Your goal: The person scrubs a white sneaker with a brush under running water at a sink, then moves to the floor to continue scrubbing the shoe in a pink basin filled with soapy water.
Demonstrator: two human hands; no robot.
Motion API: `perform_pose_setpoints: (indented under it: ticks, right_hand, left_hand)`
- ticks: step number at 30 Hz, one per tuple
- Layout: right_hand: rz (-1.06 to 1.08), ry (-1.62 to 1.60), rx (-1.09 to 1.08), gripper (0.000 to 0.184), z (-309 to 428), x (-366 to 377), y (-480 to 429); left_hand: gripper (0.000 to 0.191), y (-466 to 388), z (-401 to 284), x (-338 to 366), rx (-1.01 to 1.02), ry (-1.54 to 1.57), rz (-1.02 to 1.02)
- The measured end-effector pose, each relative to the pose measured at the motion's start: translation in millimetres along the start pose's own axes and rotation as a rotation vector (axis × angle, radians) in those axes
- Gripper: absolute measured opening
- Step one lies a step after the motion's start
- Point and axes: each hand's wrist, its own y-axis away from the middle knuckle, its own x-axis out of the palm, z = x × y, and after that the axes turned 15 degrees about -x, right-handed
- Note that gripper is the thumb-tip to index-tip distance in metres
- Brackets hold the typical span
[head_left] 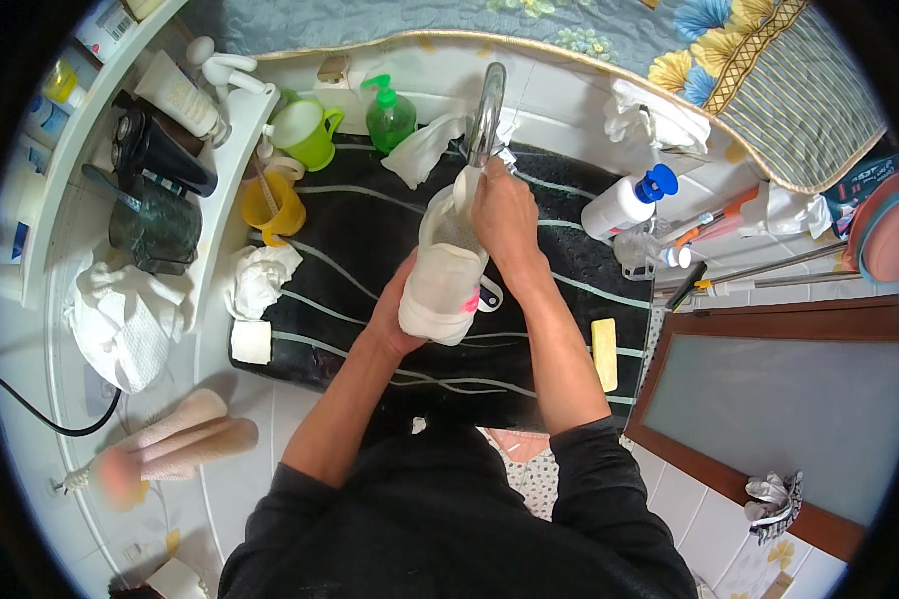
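My left hand (395,311) grips the left side of a whitish translucent container (442,292) with a pink mark low on its right. My right hand (506,213) is at the upper right of that container, just below the curved chrome faucet (488,112); its fingers are curled against the whitish rim or cloth there, and what they pinch is hidden. The container is tilted over the black countertop with pale wavy lines (330,254). A dark oval-ended handle (491,293) shows just right of the container.
Behind stand a green pump bottle (391,120) and a green mug (305,133). At left are a yellow cup (273,206), crumpled white tissue (261,281) and a white shelf (221,195). At right are a white bottle with blue cap (622,206) and a yellow bar (604,354).
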Motion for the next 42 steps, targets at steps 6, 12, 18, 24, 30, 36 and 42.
perform_pose_setpoints:
  ticks: [6,12,18,24,30,36,42]
  right_hand:
    - [0.036,-0.108,0.059,0.02,-5,5,6]
    - [0.084,-0.159,0.077,0.02,-14,7,11]
    - [0.075,-0.353,0.02,0.025,-22,16,11]
    - [0.171,-0.326,-0.101,0.023,-33,-7,13]
    - [0.163,-0.144,-0.209,0.021,-39,-27,23]
    - [0.158,-0.064,-0.131,0.023,-27,-31,28]
    - [-0.104,0.319,-0.243,0.028,-23,-40,44]
  left_hand:
    - [0.046,4,-5,-12,-0.002,0.007,-0.131]
    - [0.054,14,-44,13,0.289,-0.869,-0.829]
    - [0.044,-38,-60,54,0.499,-1.677,-0.901]
    - [0.021,-42,-61,57,0.632,-1.728,-0.853]
    - [0.021,-44,-67,57,0.691,-1.828,-0.727]
    - [0.021,-53,-57,53,0.726,-1.593,-0.75]
    - [0.019,-61,-50,58,0.692,-1.53,-0.87]
